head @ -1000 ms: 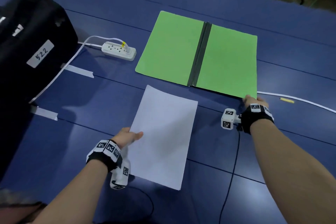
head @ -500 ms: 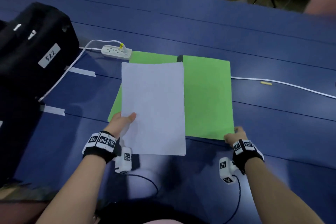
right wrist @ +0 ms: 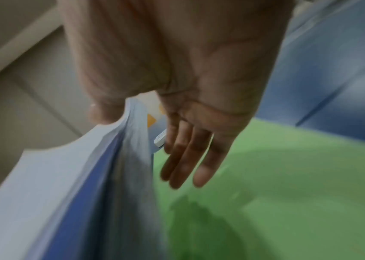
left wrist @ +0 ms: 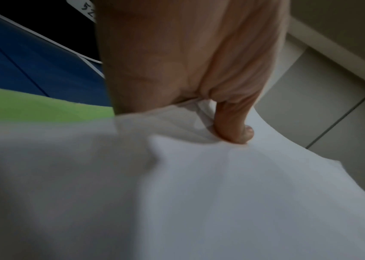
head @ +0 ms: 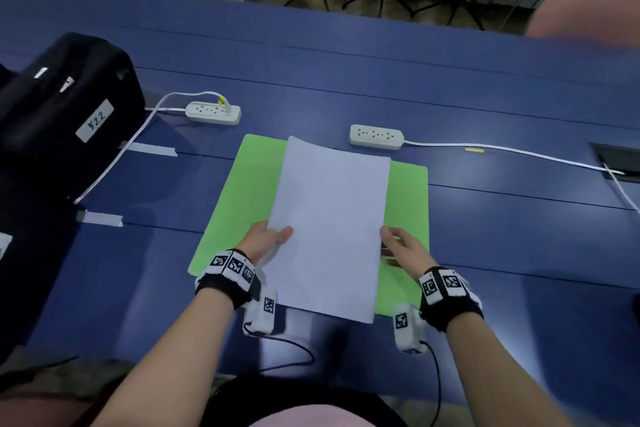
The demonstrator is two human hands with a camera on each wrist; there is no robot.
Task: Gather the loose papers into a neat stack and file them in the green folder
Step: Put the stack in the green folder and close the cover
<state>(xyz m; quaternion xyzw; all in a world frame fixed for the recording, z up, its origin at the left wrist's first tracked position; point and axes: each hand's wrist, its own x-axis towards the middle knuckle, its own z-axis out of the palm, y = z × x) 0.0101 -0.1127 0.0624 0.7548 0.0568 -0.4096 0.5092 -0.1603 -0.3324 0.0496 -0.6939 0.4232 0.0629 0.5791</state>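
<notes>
The green folder (head: pixel 235 204) lies open and flat on the blue table, near its front edge. Above it hangs a stack of white papers (head: pixel 329 218), slightly tilted and covering the folder's middle. My left hand (head: pixel 270 239) pinches the stack's left edge, thumb (left wrist: pixel 232 126) on top and the other fingers hidden beneath. My right hand (head: pixel 398 246) is at the stack's right edge. In the right wrist view its thumb touches the top of the papers (right wrist: pixel 54 184), while its straight fingers (right wrist: pixel 188 158) hover below, over the folder (right wrist: pixel 288 184).
A black bag (head: pixel 62 114) fills the left side. Two white power strips (head: pixel 213 113) (head: pixel 375 137) lie just beyond the folder, a cable (head: pixel 519 152) trailing right to a table recess (head: pixel 620 159). Tape strips (head: pixel 149 149) are stuck at the left. Chairs stand behind the table.
The folder has come nearer to me. My left hand has carried the papers over it. My right hand has let go of the folder's corner and moved to the papers' right edge.
</notes>
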